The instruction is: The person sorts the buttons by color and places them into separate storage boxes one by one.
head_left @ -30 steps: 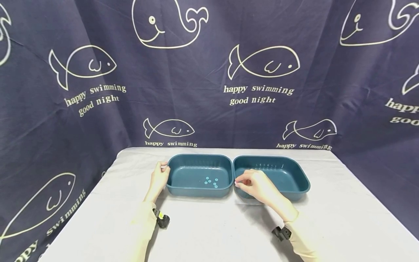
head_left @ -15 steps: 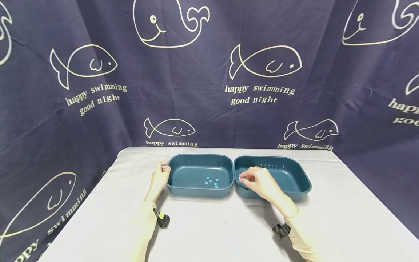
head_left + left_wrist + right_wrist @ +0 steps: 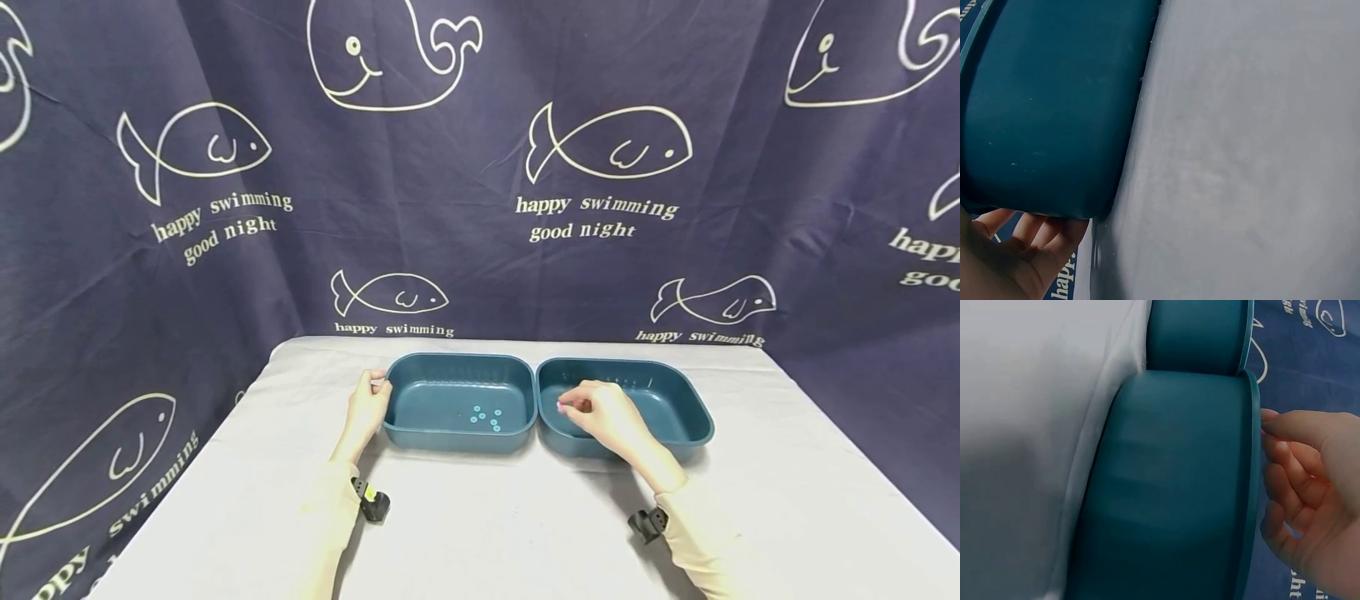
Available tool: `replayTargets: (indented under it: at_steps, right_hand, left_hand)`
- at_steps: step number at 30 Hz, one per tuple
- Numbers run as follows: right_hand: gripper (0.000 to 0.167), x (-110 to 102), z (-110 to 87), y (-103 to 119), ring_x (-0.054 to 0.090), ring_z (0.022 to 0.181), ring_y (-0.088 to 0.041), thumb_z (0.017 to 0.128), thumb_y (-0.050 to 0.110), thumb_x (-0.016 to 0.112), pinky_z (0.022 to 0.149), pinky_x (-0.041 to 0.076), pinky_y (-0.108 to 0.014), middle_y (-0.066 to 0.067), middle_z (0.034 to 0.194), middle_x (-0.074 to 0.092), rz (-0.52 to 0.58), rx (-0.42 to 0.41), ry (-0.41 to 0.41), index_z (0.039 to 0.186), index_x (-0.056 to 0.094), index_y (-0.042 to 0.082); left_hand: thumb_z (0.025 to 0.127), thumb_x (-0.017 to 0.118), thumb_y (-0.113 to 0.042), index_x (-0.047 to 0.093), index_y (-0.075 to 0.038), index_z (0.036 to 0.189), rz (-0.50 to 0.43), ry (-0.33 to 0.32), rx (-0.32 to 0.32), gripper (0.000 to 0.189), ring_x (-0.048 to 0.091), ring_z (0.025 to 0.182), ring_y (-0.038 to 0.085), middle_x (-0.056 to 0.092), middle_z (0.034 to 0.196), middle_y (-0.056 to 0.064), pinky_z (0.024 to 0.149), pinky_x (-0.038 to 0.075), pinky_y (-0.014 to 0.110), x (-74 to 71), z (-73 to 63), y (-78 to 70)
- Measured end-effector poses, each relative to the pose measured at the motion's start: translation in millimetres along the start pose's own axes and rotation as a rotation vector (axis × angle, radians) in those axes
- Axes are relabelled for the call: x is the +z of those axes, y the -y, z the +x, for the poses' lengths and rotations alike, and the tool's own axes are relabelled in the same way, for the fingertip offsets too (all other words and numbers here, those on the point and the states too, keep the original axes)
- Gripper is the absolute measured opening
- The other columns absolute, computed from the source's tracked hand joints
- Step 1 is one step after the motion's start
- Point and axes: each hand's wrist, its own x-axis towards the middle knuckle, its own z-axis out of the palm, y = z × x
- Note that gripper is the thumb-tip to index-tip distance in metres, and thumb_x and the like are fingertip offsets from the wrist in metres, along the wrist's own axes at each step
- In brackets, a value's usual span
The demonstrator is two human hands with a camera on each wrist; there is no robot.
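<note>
Left bin and right bin, both teal, stood end to end on the table, their rims meeting or nearly so. The left hand rested at the left bin's outer end, fingers touching the end wall; whether they gripped the rim I couldn't tell. Light, steady contact there seemed best, with no shove toward the neighbouring bin. The right hand was over the right bin, thumb and forefinger pinching a small pink piece. Handling it well likely called for a pinch just firm enough to stop so tiny a thing slipping, a wrist held clear of the near rim, and low fingertips for any release.

Counted, largest first: two bins; two hands, well apart; six pale blue discs, loosely clustered on the left bin's floor toward its right end; one pink piece. Anything behind the right hand was hidden.
</note>
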Motion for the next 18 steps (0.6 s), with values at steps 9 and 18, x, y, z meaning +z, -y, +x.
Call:
replayTargets:
  at_steps: [9, 18]
  right_hand:
    - [0.008, -3.3, 0.4, -13.3, 0.056, 0.064, -0.007, 0.077, 0.016, 0.074, 0.057, 0.044, -0.027, 0.009, 0.067, 0.062, -0.034, 0.057, 0.007, 0.084, 0.075, 0.014]
    - [0.007, -2.7, -0.1, -25.4, 0.055, 0.062, -0.007, 0.077, 0.016, 0.074, 0.055, 0.043, -0.027, 0.008, 0.065, 0.061, -0.074, 0.080, 0.017, 0.083, 0.075, 0.014]
  left_hand:
    - [0.094, 0.047, -0.019, 0.053, -0.006, 0.119, -0.008, -0.001, 0.003, 0.029, 0.060, 0.085, 0.029, 0.063, 0.096, 0.019, 0.074, 0.046, 0.036, 0.3, -0.3, 1.5]
    - [0.094, 0.047, -0.020, 0.053, -0.007, 0.120, -0.007, -0.003, 0.001, 0.029, 0.060, 0.086, 0.029, 0.063, 0.097, 0.019, 0.075, 0.046, 0.036, 1.0, 0.6, 0.5]
